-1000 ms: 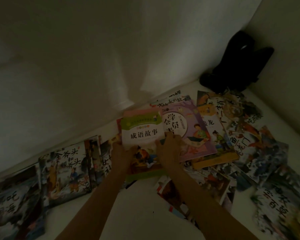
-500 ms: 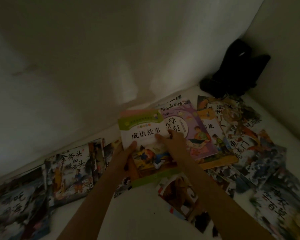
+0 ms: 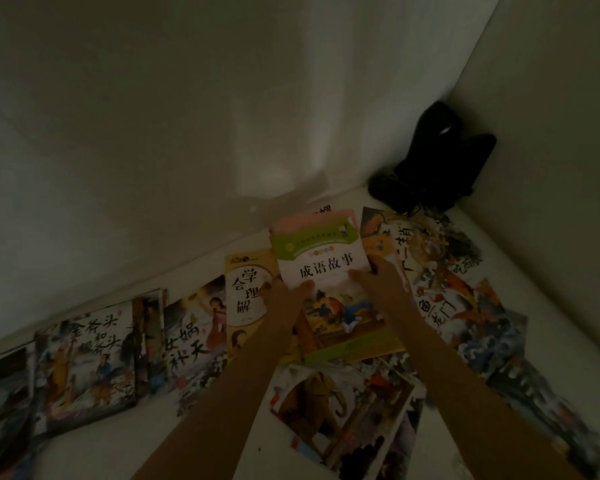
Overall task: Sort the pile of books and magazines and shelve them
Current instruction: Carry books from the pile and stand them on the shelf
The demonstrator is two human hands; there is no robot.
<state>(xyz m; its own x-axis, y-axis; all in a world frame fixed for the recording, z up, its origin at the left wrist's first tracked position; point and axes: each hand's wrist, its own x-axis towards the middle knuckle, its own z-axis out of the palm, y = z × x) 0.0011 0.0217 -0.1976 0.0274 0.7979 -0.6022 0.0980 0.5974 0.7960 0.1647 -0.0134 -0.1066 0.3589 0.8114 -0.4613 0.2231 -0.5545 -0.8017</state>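
Both hands grip a green-bordered storybook point(image 3: 321, 271) from either side, the left hand point(image 3: 283, 299) on its left edge, the right hand point(image 3: 383, 282) on its right edge (thumbs lying across the cover). The book sits toward the far wall, over a yellow book point(image 3: 245, 292) and other picture books point(image 3: 94, 358) spread left and right; a black object point(image 3: 433, 161) fills the far right corner

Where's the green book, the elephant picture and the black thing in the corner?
green book point(image 3: 321, 268), head view, white title panel.
elephant picture point(image 3: 317, 405), head view, elephant's body.
black thing point(image 3: 437, 161), head view, its middle.
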